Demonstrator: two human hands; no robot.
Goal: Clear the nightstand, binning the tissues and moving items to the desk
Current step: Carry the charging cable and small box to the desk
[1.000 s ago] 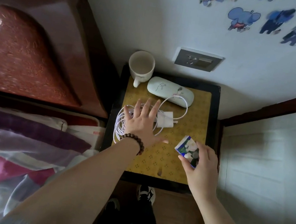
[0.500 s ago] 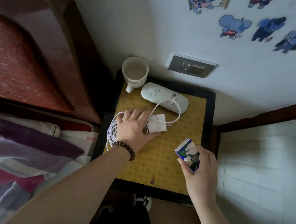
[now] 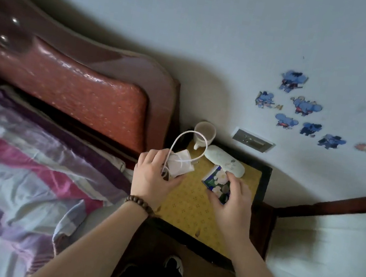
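free: you have bare nightstand top near edge | blocked far: mug, case against wall | left: headboard hems you in

Pale wall ahead of me, bearing a cluster of blue cartoon stickers and a metal socket plate low down. To my left, a bed with reddish padded headboard and striped purple-pink bedding; to my right, a dark wooden rail over white panelling. Light dim, even.
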